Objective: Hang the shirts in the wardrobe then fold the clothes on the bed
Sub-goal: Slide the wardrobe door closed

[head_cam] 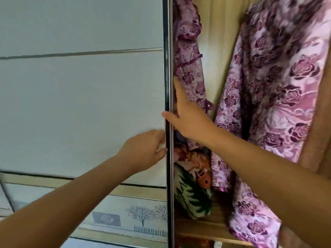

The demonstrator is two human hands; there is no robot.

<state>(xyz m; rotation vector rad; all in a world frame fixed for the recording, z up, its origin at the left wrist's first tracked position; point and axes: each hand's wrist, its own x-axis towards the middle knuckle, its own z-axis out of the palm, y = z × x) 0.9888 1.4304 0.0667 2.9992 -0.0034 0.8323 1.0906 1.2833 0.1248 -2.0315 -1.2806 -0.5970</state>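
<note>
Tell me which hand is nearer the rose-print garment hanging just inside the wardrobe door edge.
Right. The right hand reaches up beside the rose-print garment, inside the door edge; the left hand is outside it, lower down.

We see two arms of ours, and both are bare along the whole length that shows. The left forearm (71,199) is long, slim and smooth, narrowing evenly to a slender wrist. The right forearm (259,161) looks broader in the picture and narrows the same way. The left hand (143,151) is bare too, its knuckles rounded and its fingertips smeared by blur. The right hand (188,119) is bare, with long slim fingers (179,92) and a tapering thumb (168,116); its nails are too soft to make out.
</note>
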